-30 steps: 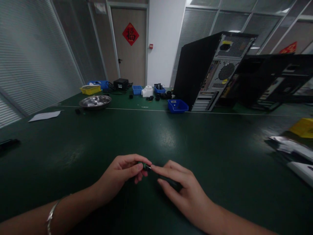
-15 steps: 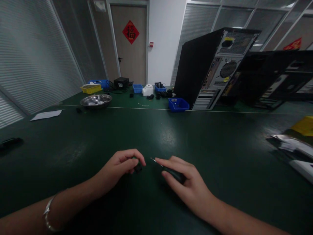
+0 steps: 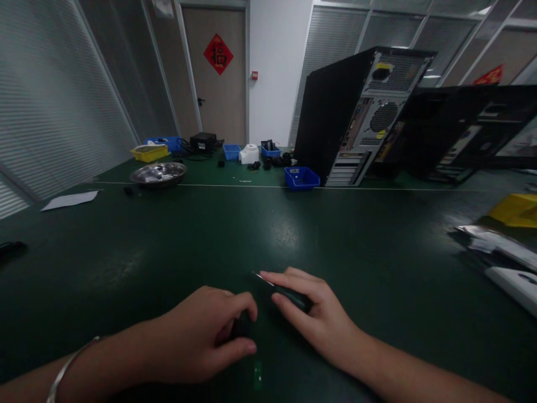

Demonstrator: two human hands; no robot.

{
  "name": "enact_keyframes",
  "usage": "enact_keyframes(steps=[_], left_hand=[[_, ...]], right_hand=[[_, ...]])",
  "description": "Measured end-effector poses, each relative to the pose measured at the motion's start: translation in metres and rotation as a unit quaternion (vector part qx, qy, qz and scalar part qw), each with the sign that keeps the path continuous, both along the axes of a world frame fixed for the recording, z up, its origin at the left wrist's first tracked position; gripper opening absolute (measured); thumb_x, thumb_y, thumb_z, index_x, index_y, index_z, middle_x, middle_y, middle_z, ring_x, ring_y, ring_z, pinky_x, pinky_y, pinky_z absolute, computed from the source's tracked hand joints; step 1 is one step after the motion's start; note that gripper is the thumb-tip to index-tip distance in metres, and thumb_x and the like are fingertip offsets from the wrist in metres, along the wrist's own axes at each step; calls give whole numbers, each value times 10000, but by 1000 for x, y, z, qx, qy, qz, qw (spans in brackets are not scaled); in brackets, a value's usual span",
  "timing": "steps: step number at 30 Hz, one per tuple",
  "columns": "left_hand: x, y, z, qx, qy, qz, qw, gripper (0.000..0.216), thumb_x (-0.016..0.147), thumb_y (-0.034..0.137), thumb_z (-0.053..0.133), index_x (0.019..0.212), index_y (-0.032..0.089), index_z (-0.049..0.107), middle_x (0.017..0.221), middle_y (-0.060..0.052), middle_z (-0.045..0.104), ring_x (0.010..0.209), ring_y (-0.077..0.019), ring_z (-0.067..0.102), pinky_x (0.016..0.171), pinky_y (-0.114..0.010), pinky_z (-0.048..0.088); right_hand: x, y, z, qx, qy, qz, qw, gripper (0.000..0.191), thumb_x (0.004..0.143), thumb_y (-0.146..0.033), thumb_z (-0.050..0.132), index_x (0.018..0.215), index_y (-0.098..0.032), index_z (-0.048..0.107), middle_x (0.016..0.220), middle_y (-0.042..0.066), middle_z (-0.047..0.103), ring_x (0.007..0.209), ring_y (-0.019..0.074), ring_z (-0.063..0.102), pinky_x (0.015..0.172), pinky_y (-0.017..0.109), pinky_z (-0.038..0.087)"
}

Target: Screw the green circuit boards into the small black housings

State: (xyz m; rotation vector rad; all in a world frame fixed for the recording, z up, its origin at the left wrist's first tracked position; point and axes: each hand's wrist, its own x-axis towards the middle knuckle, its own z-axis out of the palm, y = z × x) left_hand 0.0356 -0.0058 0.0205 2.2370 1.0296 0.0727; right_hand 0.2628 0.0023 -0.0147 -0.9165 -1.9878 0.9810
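My left hand (image 3: 213, 333) curls over a small dark block (image 3: 241, 327), mostly hidden among its fingers. Just below the thumb, a small shiny green piece (image 3: 258, 375) lies on the dark green tabletop (image 3: 201, 224). In my right hand (image 3: 319, 313) is what looks like a screwdriver (image 3: 291, 296), with a dark green handle and a thin metal shaft. Its tip points up and left, touching nothing I can see.
A steel bowl (image 3: 158, 174), a blue bin (image 3: 302, 178) and a black computer tower (image 3: 335, 112) stand farther back. Left lies a paper sheet (image 3: 69, 200). At right are a yellow bin (image 3: 514, 210) and a white device (image 3: 512, 288).
My left hand has turned over and come nearer to me. The green piece that was at its fingers now lies on the table. My right hand keeps the screwdriver, nearly still.
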Motion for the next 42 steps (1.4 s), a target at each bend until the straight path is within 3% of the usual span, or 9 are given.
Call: enact_keyframes(steps=[5,9,13,17,23,28,31,35,42], left_hand=[[-11,9,-2,65,-9,6,998,387,841,547,646,1062,229,636,747,4,631,629,-181,564,568,-255,341],[-13,10,-5,73,-20,-37,996,515,683,595,767,1015,225,632,876,-22,651,745,-213,583,619,-261,359],[-12,8,-4,45,-11,-45,998,296,765,409,761,930,214,612,872,-11,635,748,-196,564,629,-256,364],[-13,11,-7,-38,-55,-6,998,251,830,305,713,1049,223,622,832,9,605,710,-162,543,605,-234,378],[-11,15,-18,-155,-192,64,967,384,778,299,786,1109,205,616,816,30,597,734,-144,555,643,-236,432],[-5,13,-23,-217,-264,119,932,409,762,218,797,1112,184,587,866,10,631,799,-171,600,720,-290,462],[0,10,-25,-212,-278,140,926,453,720,209,828,1108,179,595,818,23,606,759,-162,578,695,-284,447],[6,2,-28,-201,-270,138,932,498,672,239,868,1091,170,607,757,43,584,691,-139,542,645,-263,421],[12,-4,-33,-167,-298,143,929,501,670,278,874,1077,174,601,704,56,566,641,-128,530,608,-253,409]], right_hand=[[1,-4,6,11,-9,-11,1000,307,921,-201,591,1226,-220,621,1049,58,688,934,191,640,826,309,496],[-1,-16,11,28,-99,87,991,171,871,-253,670,1030,-192,655,882,24,686,763,157,650,674,243,478],[-6,-24,13,64,-238,142,959,326,760,-448,786,934,-201,665,860,13,697,741,180,661,647,260,451],[-8,-24,17,65,-278,157,945,278,779,-403,785,950,-221,663,972,9,675,817,178,666,659,250,444],[-3,-22,14,12,-237,143,961,260,767,-178,745,983,-213,605,973,4,656,826,173,652,708,256,443],[-3,-18,5,-23,-80,81,993,219,761,-44,593,904,-204,547,826,-13,598,709,135,568,630,225,417],[-5,-15,4,-54,7,15,998,131,812,-87,563,894,-189,560,812,0,587,732,146,558,639,233,428],[-9,-12,5,-87,44,-37,995,59,833,-131,560,863,-170,592,802,17,606,759,166,574,650,249,446],[-11,-14,6,-113,38,-32,992,82,838,-198,683,912,-167,671,851,28,677,810,187,633,734,277,478]])
